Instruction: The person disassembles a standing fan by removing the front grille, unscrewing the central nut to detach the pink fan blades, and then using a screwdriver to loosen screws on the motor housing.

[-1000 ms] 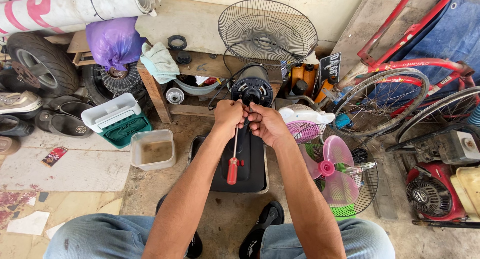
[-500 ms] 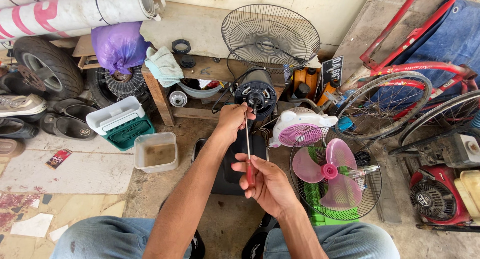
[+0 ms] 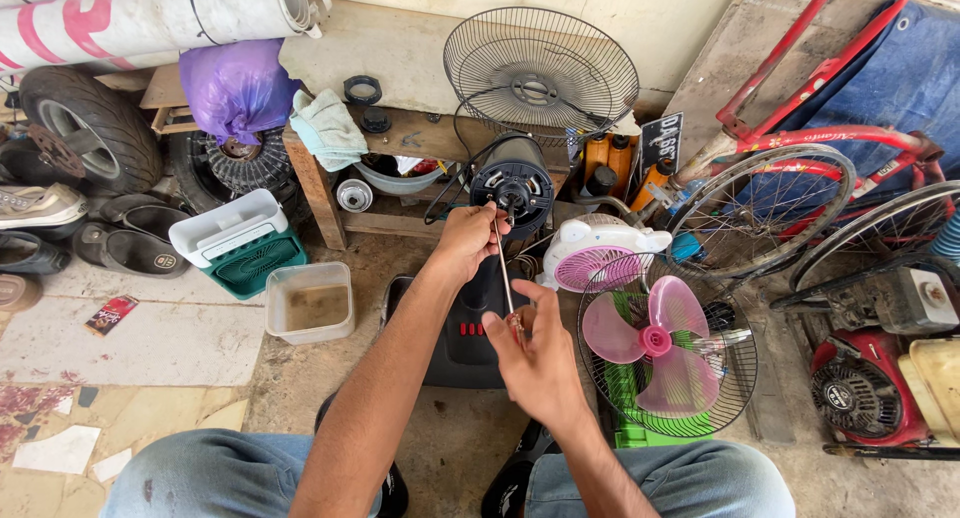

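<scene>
A black fan motor (image 3: 515,183) stands upright on a black fan base (image 3: 468,336) in front of me. My left hand (image 3: 465,240) rests at the motor's front, its fingers pinching the tip of a long screwdriver (image 3: 503,268). The screwdriver's red handle lies in my right hand (image 3: 535,353), lower down over the base. The metal shaft runs from my right hand up to the motor's face.
A pink-bladed fan (image 3: 655,343) in a wire guard lies at the right, a small white and pink fan (image 3: 598,250) behind it. A wire fan guard (image 3: 540,73) leans on the wall. A clear plastic tub (image 3: 310,301), tyres (image 3: 85,128) and shoes sit left; red bicycle wheels (image 3: 760,213) and an engine (image 3: 870,388) right.
My right hand left the motor and slid down the screwdriver to grip its handle near me. My left hand stayed at the motor, and the view shifted slightly closer.
</scene>
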